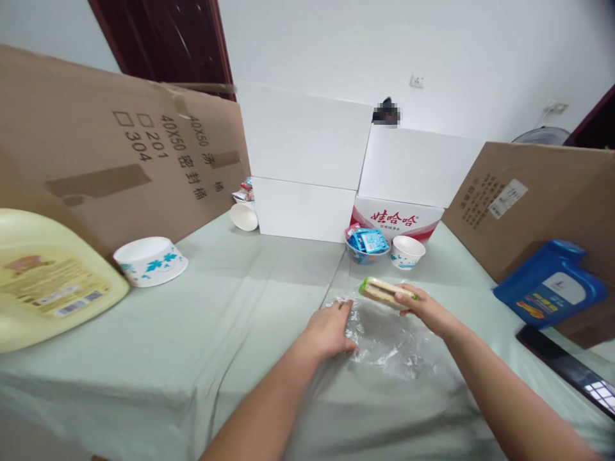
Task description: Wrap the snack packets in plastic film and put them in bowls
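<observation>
A flat cream-coloured packet with green ends is in my right hand, its fingers closed around the packet's right end. The packet is held slightly tilted over the far part of a clear, crumpled plastic bag spread on the table. At the bag's left edge rests my left hand, thumb and fingers apart and touching the film. Beyond the packet stand a bowl of blue and pink small packs and a white paper bowl.
White boxes line the back, with cardboard panels at both sides. On the left are a yellow jug and a paper bowl. A tipped paper bowl lies farther back. A blue bottle and a phone lie right.
</observation>
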A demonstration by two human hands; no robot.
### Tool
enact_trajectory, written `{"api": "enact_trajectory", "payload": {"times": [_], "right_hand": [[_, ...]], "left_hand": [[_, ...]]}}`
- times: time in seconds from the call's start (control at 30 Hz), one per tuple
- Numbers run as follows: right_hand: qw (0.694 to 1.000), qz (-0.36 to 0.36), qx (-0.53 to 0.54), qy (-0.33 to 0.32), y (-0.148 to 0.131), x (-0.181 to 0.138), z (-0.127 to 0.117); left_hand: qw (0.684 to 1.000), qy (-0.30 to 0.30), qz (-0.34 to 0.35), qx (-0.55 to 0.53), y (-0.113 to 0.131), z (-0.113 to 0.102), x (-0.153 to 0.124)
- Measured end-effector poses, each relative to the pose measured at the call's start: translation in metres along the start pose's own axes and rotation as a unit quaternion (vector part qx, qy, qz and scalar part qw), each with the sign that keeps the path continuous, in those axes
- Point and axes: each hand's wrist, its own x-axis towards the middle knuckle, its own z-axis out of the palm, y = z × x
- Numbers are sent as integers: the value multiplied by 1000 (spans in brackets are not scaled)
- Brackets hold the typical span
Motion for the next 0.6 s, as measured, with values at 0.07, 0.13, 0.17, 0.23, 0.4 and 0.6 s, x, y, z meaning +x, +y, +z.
{"api": "enact_trajectory", "payload": {"times": [0.07, 0.13, 0.17, 0.23, 0.4, 0.6], "right_hand": [[997, -15, 72, 39, -12, 25, -12], [988, -73, 66, 118, -26, 58, -23], [980, -106, 22, 164, -34, 77, -27], [940, -149, -160, 261, -46, 115, -31], [911, -168, -289, 243, -47, 179, -11], [896, -149, -381, 174, -31, 183, 4]], "left_hand": [[1000, -5, 1, -1, -1, 0, 0], [1000, -1, 10, -2, -1, 1, 0], [1000, 1, 14, -3, -2, 1, 0], [1000, 2, 22, -7, -3, 2, 1], [999, -5, 25, -22, -6, 1, 1], [999, -1, 36, -24, -10, 1, 2]]}}
